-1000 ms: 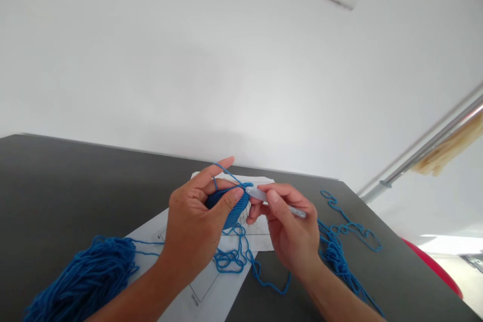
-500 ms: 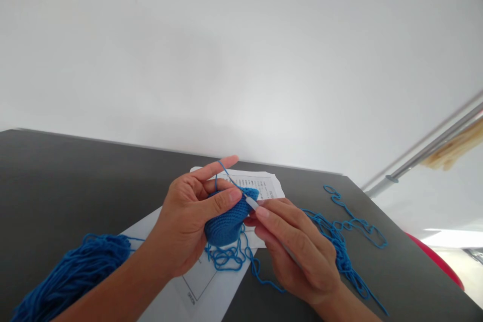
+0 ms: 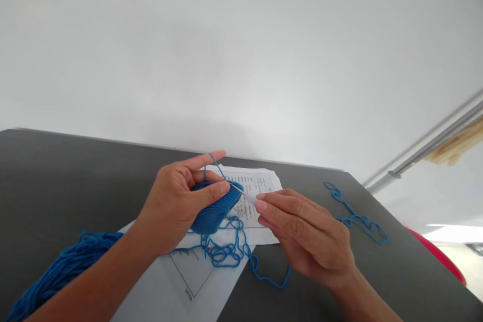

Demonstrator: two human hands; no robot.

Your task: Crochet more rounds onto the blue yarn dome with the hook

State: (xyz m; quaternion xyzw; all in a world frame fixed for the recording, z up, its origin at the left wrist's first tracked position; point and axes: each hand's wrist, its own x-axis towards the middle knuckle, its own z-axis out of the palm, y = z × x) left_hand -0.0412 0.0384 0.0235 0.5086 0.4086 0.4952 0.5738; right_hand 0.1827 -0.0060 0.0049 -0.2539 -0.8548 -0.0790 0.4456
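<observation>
My left hand (image 3: 184, 196) pinches a blue crochet piece (image 3: 213, 214) between thumb and fingers, its index finger stretched out with a strand of blue yarn (image 3: 216, 162) looped over it. The piece looks rounded and closely stitched. My right hand (image 3: 305, 231) grips the pale handle of a crochet hook (image 3: 250, 198). The hook's thin metal shaft reaches left to the top edge of the piece, close to my left thumb; its tip is too small to make out.
Printed sheets (image 3: 264, 234) lie under the work on the dark table (image 3: 75, 181). A thick blue yarn skein (image 3: 68, 271) rests at the left, with loose yarn (image 3: 226, 256) below the piece and a yarn tangle (image 3: 362, 221) at the right. A white wall (image 3: 226, 60) stands behind.
My left hand and the crochet piece have shifted left and slightly up. My right hand has moved right, drawing the hook's handle away from the piece so that more metal shaft shows.
</observation>
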